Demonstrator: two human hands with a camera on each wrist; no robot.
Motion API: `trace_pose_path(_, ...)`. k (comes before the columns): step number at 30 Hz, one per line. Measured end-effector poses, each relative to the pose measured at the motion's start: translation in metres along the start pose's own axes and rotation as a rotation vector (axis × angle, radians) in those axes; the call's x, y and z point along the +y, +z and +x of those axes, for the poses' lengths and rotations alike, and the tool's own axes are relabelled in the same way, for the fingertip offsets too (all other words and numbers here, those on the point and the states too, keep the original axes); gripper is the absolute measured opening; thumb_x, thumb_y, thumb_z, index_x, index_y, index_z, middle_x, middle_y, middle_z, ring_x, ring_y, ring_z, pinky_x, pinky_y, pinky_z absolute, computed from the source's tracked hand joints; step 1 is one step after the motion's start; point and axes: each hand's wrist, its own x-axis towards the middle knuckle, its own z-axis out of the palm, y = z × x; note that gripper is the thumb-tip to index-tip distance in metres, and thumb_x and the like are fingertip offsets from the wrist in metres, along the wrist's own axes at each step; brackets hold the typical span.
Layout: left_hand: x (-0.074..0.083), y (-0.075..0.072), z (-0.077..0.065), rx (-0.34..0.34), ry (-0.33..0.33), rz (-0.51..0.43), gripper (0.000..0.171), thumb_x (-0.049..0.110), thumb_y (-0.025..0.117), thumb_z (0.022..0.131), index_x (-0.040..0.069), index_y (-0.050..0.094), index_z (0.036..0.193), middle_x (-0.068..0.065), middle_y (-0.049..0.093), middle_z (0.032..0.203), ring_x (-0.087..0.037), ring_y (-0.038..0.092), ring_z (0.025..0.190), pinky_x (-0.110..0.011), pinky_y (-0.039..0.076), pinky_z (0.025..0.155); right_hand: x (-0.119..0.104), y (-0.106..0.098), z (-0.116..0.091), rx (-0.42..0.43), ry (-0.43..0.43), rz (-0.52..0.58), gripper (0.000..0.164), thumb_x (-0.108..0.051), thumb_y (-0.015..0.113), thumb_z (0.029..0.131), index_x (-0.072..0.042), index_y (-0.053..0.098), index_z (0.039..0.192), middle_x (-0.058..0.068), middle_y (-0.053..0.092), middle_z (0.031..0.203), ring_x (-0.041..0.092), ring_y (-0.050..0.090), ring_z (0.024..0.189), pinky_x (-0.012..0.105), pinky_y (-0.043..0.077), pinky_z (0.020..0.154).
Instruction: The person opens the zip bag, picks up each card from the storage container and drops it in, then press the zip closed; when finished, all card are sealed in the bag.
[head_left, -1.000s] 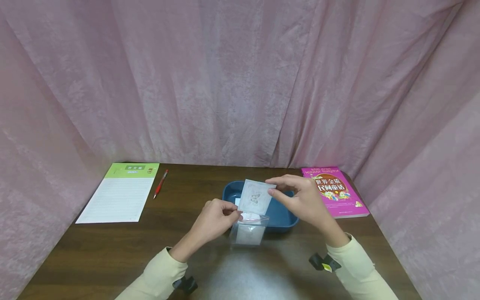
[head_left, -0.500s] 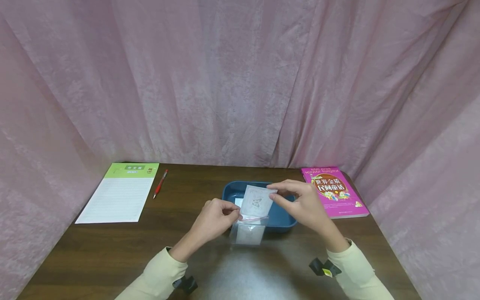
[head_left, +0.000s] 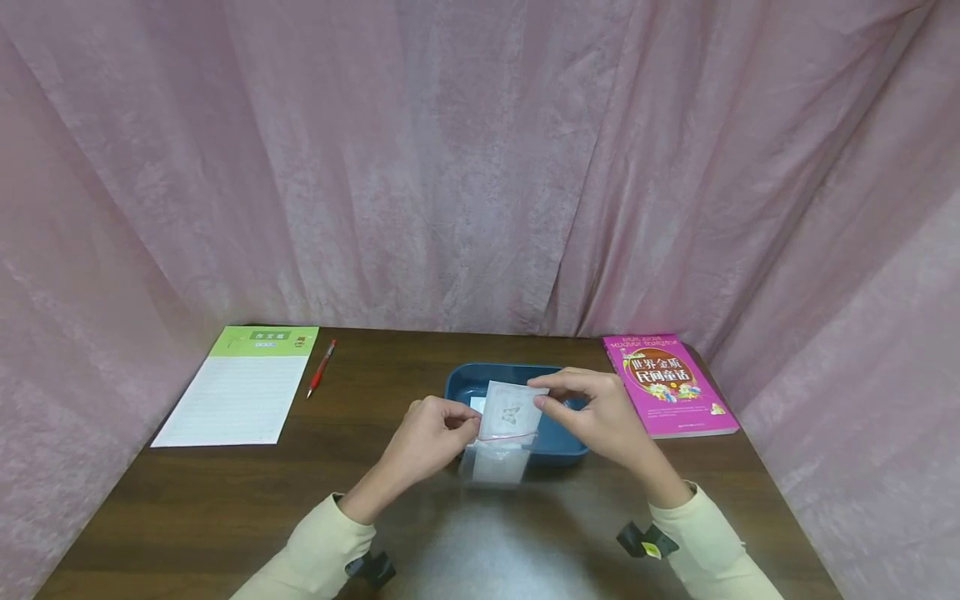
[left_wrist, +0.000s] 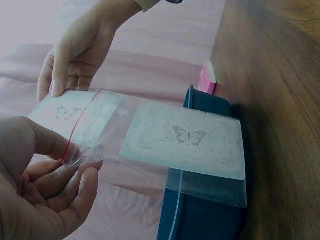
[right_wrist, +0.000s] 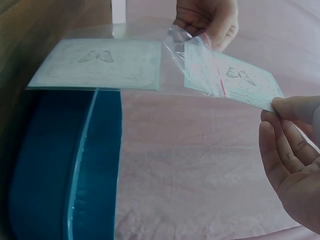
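My left hand (head_left: 430,437) pinches the mouth of a clear zip bag (left_wrist: 129,117) by its corner, beside the red seal line. Inside the bag lies a pale card (left_wrist: 185,137) printed with a butterfly. Between thumb and fingers my right hand (head_left: 592,412) pinches the edge of a second butterfly card (head_left: 513,407). This card's lower part sits within the bag's mouth, past the red line, as the right wrist view shows; its upper part sticks out. The bag hangs in front of and above the near rim of a blue tray (head_left: 561,442).
Some white paper (head_left: 477,403) shows in the tray's left side. At the left of the brown table (head_left: 225,508) lie a lined writing pad (head_left: 232,396) and a red pen (head_left: 321,368). A pink book (head_left: 671,387) lies at the right. A pink curtain (head_left: 450,167) stands behind.
My right hand has come down and a little nearer, and the held card has slid lower into the bag. My left hand and the bag have stayed nearly still.
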Motion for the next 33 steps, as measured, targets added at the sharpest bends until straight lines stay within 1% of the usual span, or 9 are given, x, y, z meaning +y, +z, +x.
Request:
trace_pose_path(6,0.001,-0.001,0.0,0.003,0.006,0.001,0.016,0.014,0.066,0.095,0.013,0.082,0.094,0.007,0.073,0.079,-0.013,0.058,0.069,-0.027,0.049,0.056,0.003,0.006,-0.002,-0.016,0.023,0.013,0.024,-0.012,0.081,0.088,-0.014,0.079,0.111,-0.005,0.076,0.101,0.008,0.068,0.083,0.031,0.06,0.075)
trace_pose_path(12,0.001,-0.001,0.0,0.004,0.004,0.005,0.016,0.014,0.066,0.095,0.015,0.081,0.09,0.008,0.069,0.072,-0.012,0.056,0.066,-0.026,0.047,0.054,0.009,0.013,-0.006,-0.028,0.003,0.031,0.023,-0.008,0.08,0.088,-0.014,0.08,0.11,-0.004,0.076,0.099,0.009,0.067,0.082,0.031,0.06,0.074)
trace_pose_path(17,0.0,-0.001,0.001,0.008,0.004,0.006,0.016,0.013,0.066,0.095,0.014,0.081,0.092,0.008,0.07,0.074,-0.012,0.057,0.066,-0.027,0.048,0.055,0.014,0.019,-0.009,-0.038,-0.034,0.034,0.021,-0.01,0.08,0.089,-0.013,0.08,0.109,-0.004,0.076,0.097,0.008,0.068,0.081,0.031,0.06,0.073)
trace_pose_path(25,0.0,-0.001,0.0,0.012,0.011,0.006,0.016,0.014,0.066,0.095,0.013,0.081,0.093,0.007,0.072,0.078,-0.012,0.058,0.066,-0.027,0.049,0.054,0.016,0.024,-0.012,-0.023,-0.081,0.026,0.018,-0.011,0.08,0.089,-0.016,0.081,0.106,-0.007,0.076,0.096,0.007,0.068,0.084,0.029,0.058,0.074)
trace_pose_path(30,0.001,-0.001,0.0,0.017,0.005,0.006,0.016,0.013,0.065,0.094,0.011,0.082,0.096,0.005,0.074,0.082,-0.011,0.058,0.065,-0.027,0.048,0.054,0.016,0.025,-0.014,-0.024,-0.091,0.039,0.016,-0.012,0.079,0.09,-0.015,0.081,0.106,-0.005,0.076,0.096,0.008,0.068,0.084,0.032,0.059,0.073)
trace_pose_path(33,0.001,-0.001,0.0,0.019,0.001,0.007,0.016,0.013,0.066,0.094,0.011,0.082,0.096,0.004,0.075,0.083,-0.011,0.057,0.064,-0.026,0.047,0.053,0.015,0.024,-0.014,-0.026,-0.084,0.043,0.017,-0.011,0.079,0.089,-0.014,0.081,0.106,-0.004,0.077,0.097,0.008,0.068,0.085,0.032,0.059,0.073)
